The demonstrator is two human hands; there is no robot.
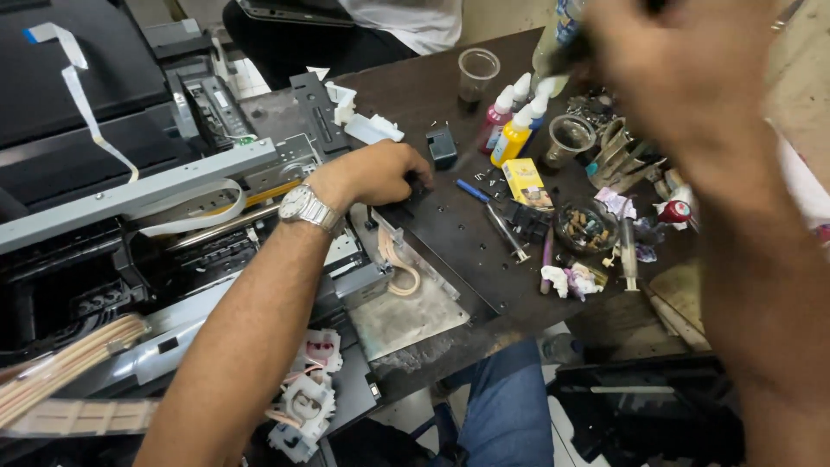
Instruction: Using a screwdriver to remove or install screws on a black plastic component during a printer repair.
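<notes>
Reached forward from the lower left, forearm slanting up and across the opened printer (pixel 130 233), metal watch (pixel 309 208) on the wrist: left hand (pixel 380 171), curled into a loose fist, knuckles up, fingers closed on a small dark part (pixel 418 182) at the printer's right edge, just where the dark metal plate (pixel 450 238) began. Raised close to the camera on the right, blurred (too blurred to read the fingers): right hand (pixel 683 69), wrist bent, forearm dropping down the right side; seemed wrapped around a dark object (pixel 566 54), though whether truly clamped could not be told. Beyond the left hand, on the brown table (pixel 432 86): blue-handled screwdriver (pixel 488 212), small yellow box (pixel 526 182), ink bottles (pixel 514 121) standing together, clear plastic cup (pixel 478 73) farther back.
</notes>
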